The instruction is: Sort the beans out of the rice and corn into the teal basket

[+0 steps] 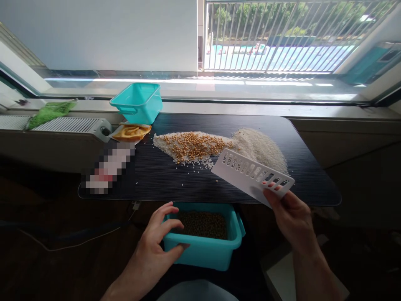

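Observation:
My right hand (293, 213) pinches the right end of a flat white plastic plate with a row of slots (239, 175). The plate is tilted above the table's front part, its upper edge overlapping the pale grain heap (260, 146) in view. To its left, round orange-tan beans (194, 144) lie scattered over more rice-like white grains. My left hand (159, 236) is at the left end of a turquoise tub (203, 246), fingers curved and apart near the rim. Dark small beans or pellets (203, 224) cover the tub's bottom.
A second turquoise tub (140, 102) stands at the table's back left, by the window sill. In front of it is a yellow-orange cloth-like item (131, 132), near a pixelated patch. A green cloth (52, 113) lies on the radiator (72, 124). The dark table's (156, 184) front edge overhangs the lower tub.

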Tool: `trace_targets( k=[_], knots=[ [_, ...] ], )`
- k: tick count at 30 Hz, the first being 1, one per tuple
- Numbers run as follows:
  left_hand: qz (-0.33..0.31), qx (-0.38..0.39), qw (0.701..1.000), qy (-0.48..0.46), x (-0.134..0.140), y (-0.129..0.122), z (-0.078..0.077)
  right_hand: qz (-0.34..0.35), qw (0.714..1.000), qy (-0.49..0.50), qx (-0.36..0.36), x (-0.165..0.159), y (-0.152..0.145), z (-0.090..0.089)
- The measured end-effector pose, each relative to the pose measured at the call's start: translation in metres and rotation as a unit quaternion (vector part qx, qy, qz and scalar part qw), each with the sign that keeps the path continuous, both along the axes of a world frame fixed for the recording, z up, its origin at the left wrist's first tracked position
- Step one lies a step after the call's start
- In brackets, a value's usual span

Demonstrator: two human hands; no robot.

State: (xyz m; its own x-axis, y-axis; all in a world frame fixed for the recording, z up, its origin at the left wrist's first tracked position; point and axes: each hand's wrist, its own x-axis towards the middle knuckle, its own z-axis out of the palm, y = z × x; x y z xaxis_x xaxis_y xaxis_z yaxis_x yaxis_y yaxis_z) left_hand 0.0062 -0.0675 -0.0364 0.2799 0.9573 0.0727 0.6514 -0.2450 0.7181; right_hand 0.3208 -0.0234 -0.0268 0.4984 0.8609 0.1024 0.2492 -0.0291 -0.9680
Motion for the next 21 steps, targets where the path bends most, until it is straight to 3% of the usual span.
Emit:
trace_targets(
  k=[7, 12, 15, 21],
  knots=[
    [0.035, 0.073, 0.995, 0.056, 0.002, 0.002, -0.009, 0.020, 0.998, -0.043, 0.030, 0.018, -0.016, -0.019],
    [-0.025, 0.068, 0.996, 0.050, 0.003, -0.007, -0.012, 0.034, 0.997, -0.051, 0.040, 0.023, -0.025, -0.029],
    [-0.036, 0.075, 0.996, 0.020, 0.006, -0.011, -0.010, 0.048, 0.997, -0.041, 0.041, 0.017, -0.027, -0.029],
    [-0.038, 0.080, 0.996, -0.021, 0.012, -0.013, -0.001, 0.157, 0.987, -0.033, -0.005, 0.008, -0.030, -0.018]
  ],
)
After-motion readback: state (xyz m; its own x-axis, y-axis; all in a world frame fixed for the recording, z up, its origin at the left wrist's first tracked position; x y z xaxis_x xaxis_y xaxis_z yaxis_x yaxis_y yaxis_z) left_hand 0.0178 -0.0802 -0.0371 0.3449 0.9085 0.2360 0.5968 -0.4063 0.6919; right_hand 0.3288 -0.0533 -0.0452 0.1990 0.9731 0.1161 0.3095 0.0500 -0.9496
